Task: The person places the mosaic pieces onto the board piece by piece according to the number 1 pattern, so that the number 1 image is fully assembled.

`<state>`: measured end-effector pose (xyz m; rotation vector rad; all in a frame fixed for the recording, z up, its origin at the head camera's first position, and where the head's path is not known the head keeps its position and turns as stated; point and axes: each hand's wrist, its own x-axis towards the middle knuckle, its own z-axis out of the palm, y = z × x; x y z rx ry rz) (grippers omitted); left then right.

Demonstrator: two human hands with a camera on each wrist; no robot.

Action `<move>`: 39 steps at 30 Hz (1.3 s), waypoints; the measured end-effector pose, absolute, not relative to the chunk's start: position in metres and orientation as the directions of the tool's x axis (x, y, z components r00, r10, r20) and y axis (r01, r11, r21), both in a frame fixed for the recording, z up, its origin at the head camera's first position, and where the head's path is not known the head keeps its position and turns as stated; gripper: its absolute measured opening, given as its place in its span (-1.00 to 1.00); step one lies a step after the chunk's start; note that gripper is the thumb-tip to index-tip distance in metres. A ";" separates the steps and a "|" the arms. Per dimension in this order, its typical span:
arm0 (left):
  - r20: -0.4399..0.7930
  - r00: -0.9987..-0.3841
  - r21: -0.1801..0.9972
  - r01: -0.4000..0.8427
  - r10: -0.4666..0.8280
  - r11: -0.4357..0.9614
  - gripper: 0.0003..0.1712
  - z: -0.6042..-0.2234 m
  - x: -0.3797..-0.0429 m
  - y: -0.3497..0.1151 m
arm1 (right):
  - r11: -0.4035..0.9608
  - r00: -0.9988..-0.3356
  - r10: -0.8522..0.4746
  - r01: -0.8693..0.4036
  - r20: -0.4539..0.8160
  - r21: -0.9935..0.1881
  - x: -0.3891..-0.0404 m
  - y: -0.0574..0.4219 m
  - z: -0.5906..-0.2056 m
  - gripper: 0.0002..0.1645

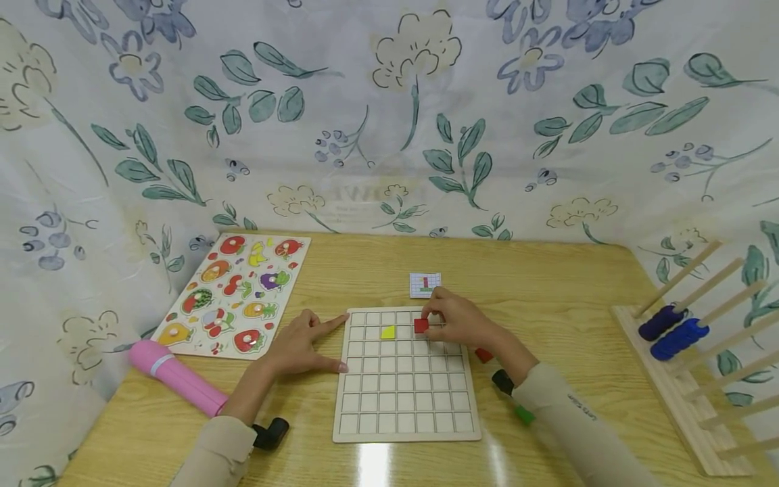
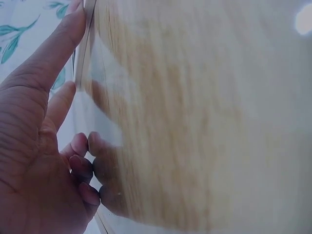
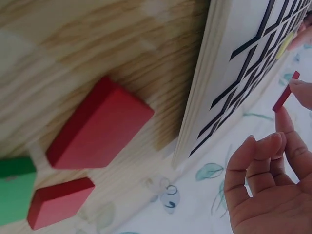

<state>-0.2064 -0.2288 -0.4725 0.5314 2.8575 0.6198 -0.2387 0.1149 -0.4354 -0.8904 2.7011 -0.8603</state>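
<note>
A pale wooden board (image 1: 377, 404) with a grid of squares lies flat on the table. My left hand (image 1: 296, 343) touches its left edge with the outstretched forefinger and thumb; in the left wrist view its other fingers (image 2: 82, 166) are bent. Over the upper right part of the grid, my right hand (image 1: 460, 320) pinches a red square tile (image 1: 421, 326) between thumb and forefinger. The right wrist view shows this red tile (image 3: 286, 91) edge-on. A yellow tile (image 1: 388, 332) with one slanted corner sits in a grid square left of it.
Behind the board lies a small pattern card (image 1: 425, 285). Right of the board are red pieces (image 3: 100, 131) and a green piece (image 1: 524, 414). A fruit puzzle (image 1: 231, 297) and a pink cylindrical object (image 1: 176, 375) lie left. A peg rack (image 1: 669, 406) with blue rings stands right.
</note>
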 end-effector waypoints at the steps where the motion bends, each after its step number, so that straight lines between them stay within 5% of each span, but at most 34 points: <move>1: -0.088 -0.922 0.430 0.306 0.376 0.850 0.13 -0.472 -0.206 -0.229 | 0.653 -0.806 -0.592 -0.491 0.016 -0.576 -0.239 0.114 -0.436 -0.78; 39: -0.095 -0.924 0.428 0.299 0.371 0.853 0.13 -0.471 -0.205 -0.227 | 0.680 -0.759 -0.649 -0.610 0.051 -0.407 -0.237 0.085 -0.445 -0.73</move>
